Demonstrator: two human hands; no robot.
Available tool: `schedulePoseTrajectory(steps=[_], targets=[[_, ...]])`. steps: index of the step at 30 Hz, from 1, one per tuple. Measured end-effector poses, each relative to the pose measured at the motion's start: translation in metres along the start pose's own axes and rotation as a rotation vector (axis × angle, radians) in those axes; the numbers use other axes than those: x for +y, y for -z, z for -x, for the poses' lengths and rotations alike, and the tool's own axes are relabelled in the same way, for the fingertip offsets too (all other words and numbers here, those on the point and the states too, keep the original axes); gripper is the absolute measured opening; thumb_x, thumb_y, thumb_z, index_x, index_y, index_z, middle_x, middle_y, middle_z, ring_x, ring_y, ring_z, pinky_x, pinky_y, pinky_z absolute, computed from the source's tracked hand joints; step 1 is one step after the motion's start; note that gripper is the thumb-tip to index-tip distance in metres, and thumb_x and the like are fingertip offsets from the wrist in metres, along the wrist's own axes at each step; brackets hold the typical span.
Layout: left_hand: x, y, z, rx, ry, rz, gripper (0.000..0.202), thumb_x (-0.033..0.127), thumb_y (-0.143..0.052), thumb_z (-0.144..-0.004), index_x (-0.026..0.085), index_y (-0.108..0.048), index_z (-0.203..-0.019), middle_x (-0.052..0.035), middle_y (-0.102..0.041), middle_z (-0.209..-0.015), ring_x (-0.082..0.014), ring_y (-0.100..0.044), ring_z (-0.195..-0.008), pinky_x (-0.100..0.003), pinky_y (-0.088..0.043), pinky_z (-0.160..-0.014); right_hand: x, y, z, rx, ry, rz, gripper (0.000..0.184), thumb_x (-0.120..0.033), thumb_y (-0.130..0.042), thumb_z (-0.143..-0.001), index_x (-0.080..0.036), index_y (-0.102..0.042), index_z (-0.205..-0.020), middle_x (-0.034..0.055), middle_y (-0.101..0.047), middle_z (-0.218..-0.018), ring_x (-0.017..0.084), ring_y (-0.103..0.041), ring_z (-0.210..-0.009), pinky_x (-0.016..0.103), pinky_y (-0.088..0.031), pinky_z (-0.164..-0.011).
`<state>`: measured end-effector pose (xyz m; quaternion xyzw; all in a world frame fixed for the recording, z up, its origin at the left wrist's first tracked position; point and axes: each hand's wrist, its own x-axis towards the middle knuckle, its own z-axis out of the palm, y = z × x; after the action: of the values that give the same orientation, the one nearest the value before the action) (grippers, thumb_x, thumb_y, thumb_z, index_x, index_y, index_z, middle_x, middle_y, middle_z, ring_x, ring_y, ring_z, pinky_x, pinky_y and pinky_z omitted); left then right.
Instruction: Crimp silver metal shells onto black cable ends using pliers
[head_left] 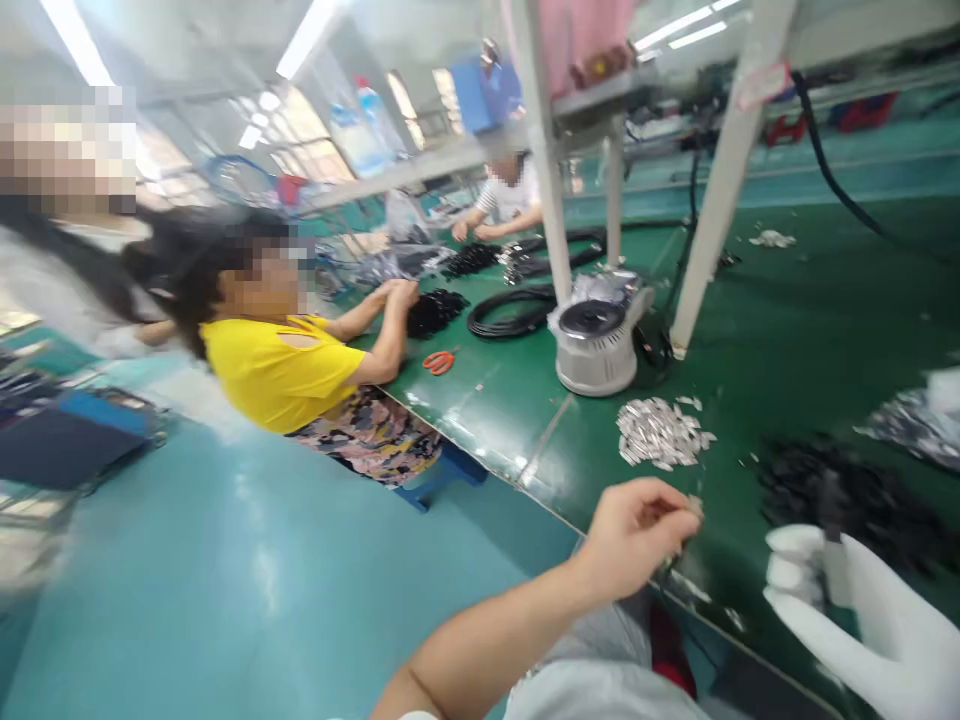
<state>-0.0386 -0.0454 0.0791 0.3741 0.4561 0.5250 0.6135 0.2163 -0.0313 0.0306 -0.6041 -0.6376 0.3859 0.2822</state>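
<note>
Looking in the head view, the only one, I see the left hand (pixel 637 530) with no glove on, its thumb and finger pinching a tiny pale piece (pixel 696 507) near the front edge of the green surface (pixel 795 300). The right hand (pixel 892 620) wears a white glove, and its fingers look bent around a dark piece with a gray end (pixel 835 565), though it is too blurry to see just how they touch it. Past the left hand sits a pile of small silver bits (pixel 660 433), and by the glove lies a messy heap of black parts (pixel 862 495). A white round machine (pixel 596 350) stands behind the silver pile. Farther along, a worker in a yellow shirt (pixel 277 370) sits near orange scissors (pixel 439 362). I think the tiny piece is very light, hard and a bit slippery, so pinching its two sides with fingertips should work best; squeezed badly, it could pop away. The dark piece looks light too, maybe a little stiff, and its dark body seems a better place to hold than the gray end.
</note>
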Motion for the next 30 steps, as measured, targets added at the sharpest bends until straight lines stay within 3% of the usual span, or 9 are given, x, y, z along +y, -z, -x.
schedulePoseTrajectory(steps=[2, 4, 6, 8, 12, 18, 25, 30], targets=[[0.001, -0.002, 0.000, -0.005, 0.040, 0.034, 0.054, 0.060, -0.094, -0.075, 0.016, -0.066, -0.087, -0.0007, -0.071, -0.073, -0.0091, -0.063, -0.054, -0.020, -0.049, -0.050, -0.013, 0.001, 0.023, -0.175, -0.029, 0.010, 0.055, -0.053, -0.068, -0.086, -0.028, -0.057, -0.133, 0.0070, -0.073, -0.114, 0.024, -0.074, -0.107, 0.039, -0.061, -0.103], [-0.002, -0.004, -0.002, -0.047, 0.077, 0.078, 0.051, 0.056, -0.093, -0.079, 0.016, -0.062, -0.088, -0.0016, -0.073, -0.077, -0.0111, -0.067, -0.055, -0.022, -0.055, -0.052, -0.029, -0.002, 0.038, -0.302, -0.077, 0.075, 0.054, -0.050, -0.060, -0.094, -0.029, -0.051, -0.142, 0.0057, -0.073, -0.119, 0.021, -0.072, -0.107, 0.037, -0.058, -0.103], [-0.007, -0.006, -0.003, -0.073, 0.099, 0.105, 0.047, 0.050, -0.092, -0.082, 0.016, -0.063, -0.096, 0.0001, -0.071, -0.075, -0.0132, -0.071, -0.058, -0.024, -0.060, -0.056, -0.042, -0.005, 0.043, -0.346, -0.189, 0.227, 0.055, -0.053, -0.063, -0.091, -0.034, -0.051, -0.142, 0.0018, -0.072, -0.120, 0.020, -0.072, -0.101, 0.037, -0.058, -0.096], [-0.011, -0.009, -0.002, -0.078, 0.100, 0.107, 0.046, 0.045, -0.092, -0.083, 0.016, -0.064, -0.105, 0.0013, -0.070, -0.077, -0.0143, -0.073, -0.061, -0.026, -0.063, -0.058, -0.050, -0.006, 0.044, -0.352, -0.210, 0.354, 0.054, -0.053, -0.061, -0.091, -0.037, -0.052, -0.142, 0.0013, -0.071, -0.124, 0.020, -0.070, -0.100, 0.036, -0.056, -0.086], [-0.012, -0.012, 0.000, -0.066, 0.078, 0.068, 0.048, 0.041, -0.092, -0.084, 0.018, -0.065, -0.117, 0.0019, -0.070, -0.083, -0.0163, -0.077, -0.066, -0.029, -0.067, -0.061, -0.051, -0.006, 0.047, -0.357, -0.180, 0.436, 0.051, -0.049, -0.062, -0.086, -0.035, -0.057, -0.135, 0.0013, -0.071, -0.115, 0.020, -0.066, -0.093, 0.034, -0.049, -0.078], [-0.011, -0.013, 0.002, -0.035, 0.098, 0.016, 0.036, 0.043, -0.086, -0.091, 0.015, -0.070, -0.109, -0.0021, -0.076, -0.081, -0.0179, -0.080, -0.068, -0.030, -0.070, -0.068, -0.047, -0.004, 0.049, -0.342, -0.192, 0.462, 0.046, -0.052, -0.060, -0.087, -0.038, -0.056, -0.130, -0.0026, -0.069, -0.112, 0.020, -0.062, -0.095, 0.036, -0.046, -0.081], [-0.010, -0.013, 0.004, -0.001, 0.116, -0.036, 0.037, 0.045, -0.087, -0.089, 0.014, -0.074, -0.104, -0.0039, -0.079, -0.078, -0.0198, -0.081, -0.070, -0.033, -0.071, -0.072, -0.047, -0.004, 0.049, -0.300, -0.129, 0.573, 0.039, -0.052, -0.057, -0.090, -0.034, -0.056, -0.124, -0.0011, -0.068, -0.106, 0.020, -0.059, -0.089, 0.035, -0.039, -0.074], [-0.013, -0.012, 0.005, -0.001, 0.085, -0.040, 0.031, 0.041, -0.087, -0.088, 0.015, -0.078, -0.102, -0.0043, -0.080, -0.077, -0.0183, -0.080, -0.069, -0.031, -0.069, -0.072, -0.040, -0.004, 0.049, -0.259, -0.063, 0.638, 0.038, -0.050, -0.056, -0.091, -0.034, -0.057, -0.125, -0.0009, -0.068, -0.110, 0.022, -0.062, -0.093, 0.035, -0.039, -0.078]])
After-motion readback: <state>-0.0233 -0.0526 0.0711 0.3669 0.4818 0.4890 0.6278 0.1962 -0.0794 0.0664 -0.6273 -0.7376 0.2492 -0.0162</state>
